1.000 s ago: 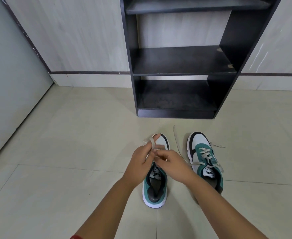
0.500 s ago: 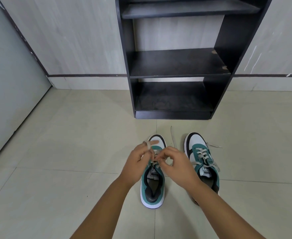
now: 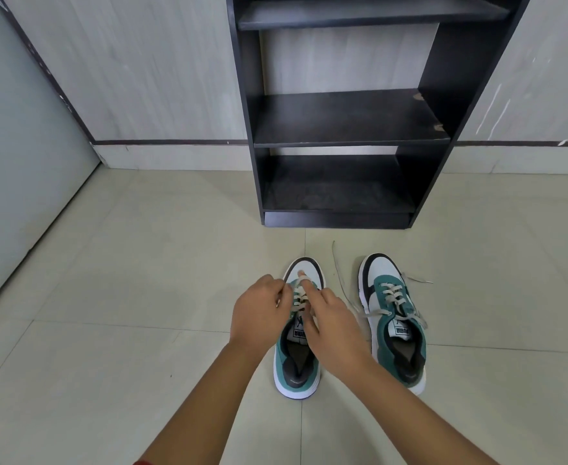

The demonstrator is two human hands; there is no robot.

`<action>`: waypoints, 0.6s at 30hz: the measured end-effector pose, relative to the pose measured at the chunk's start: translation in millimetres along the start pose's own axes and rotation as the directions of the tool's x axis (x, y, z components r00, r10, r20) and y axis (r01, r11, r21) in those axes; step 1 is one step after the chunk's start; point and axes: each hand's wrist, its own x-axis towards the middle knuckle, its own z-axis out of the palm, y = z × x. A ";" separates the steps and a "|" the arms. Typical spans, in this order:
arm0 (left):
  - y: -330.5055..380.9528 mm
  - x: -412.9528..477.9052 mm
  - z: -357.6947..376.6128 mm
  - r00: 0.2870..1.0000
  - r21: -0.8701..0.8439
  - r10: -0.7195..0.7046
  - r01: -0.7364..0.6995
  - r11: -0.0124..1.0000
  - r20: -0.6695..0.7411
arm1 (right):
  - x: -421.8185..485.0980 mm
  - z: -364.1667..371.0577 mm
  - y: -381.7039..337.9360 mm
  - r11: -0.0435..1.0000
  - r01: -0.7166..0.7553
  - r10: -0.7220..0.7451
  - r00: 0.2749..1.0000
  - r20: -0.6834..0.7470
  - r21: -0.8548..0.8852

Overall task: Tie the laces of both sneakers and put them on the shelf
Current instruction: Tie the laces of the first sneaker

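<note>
On the tiled floor before a dark shelf [image 3: 349, 119], both hands pinch the left sneaker's [image 3: 297, 347] laces, seemingly forming a bow; the right sneaker [image 3: 393, 317] waits untied beside it.

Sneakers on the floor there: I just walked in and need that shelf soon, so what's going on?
A person is tying the left sneaker, with the left hand and right hand both pinching its lace over the tongue. The right sneaker stands beside it, untied, its laces trailing on the floor. Both shoes sit in front of the black shelf, which holds nothing yet.
</note>
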 end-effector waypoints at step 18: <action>-32.3 -6.2 -13.2 0.904 -0.224 -0.418 0.391 0.893 -0.088 | 20.6 -72.7 45.5 0.651 -0.480 0.597 0.802 -0.006 0.588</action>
